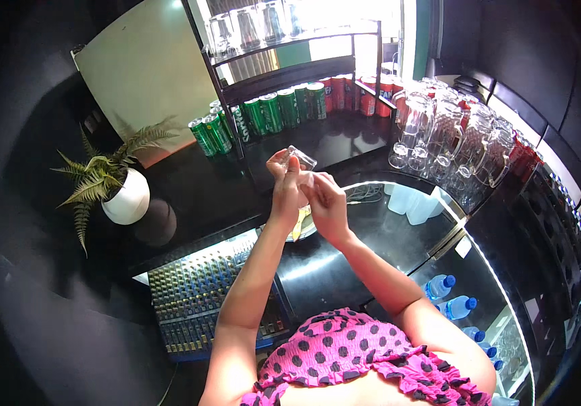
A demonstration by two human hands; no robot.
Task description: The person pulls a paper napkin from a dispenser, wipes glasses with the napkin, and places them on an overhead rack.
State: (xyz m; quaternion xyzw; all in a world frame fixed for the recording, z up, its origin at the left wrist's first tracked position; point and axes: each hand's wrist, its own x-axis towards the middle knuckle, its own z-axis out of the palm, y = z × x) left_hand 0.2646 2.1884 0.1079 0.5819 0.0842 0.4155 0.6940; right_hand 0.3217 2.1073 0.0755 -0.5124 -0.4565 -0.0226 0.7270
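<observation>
In front of me, above the edge of the black counter [194, 198], my left hand [285, 188] holds a small clear glass [301, 158], tilted, with the thumb along it. My right hand [327, 203] is right beside it, its fingers pinching a thin whitish piece [306, 178], maybe tissue or cloth, close to the glass. Below the hands a round dish [306, 229] with something yellow on it is partly hidden by my wrists.
Green cans [270, 111] and red cans [338, 94] line the counter's back under a rack [290, 45] of glasses. Glass mugs [442, 127] crowd the right. A potted fern [127, 198] stands left; a blue mixing console-like rack [194, 299] and water bottles [455, 307] lie lower.
</observation>
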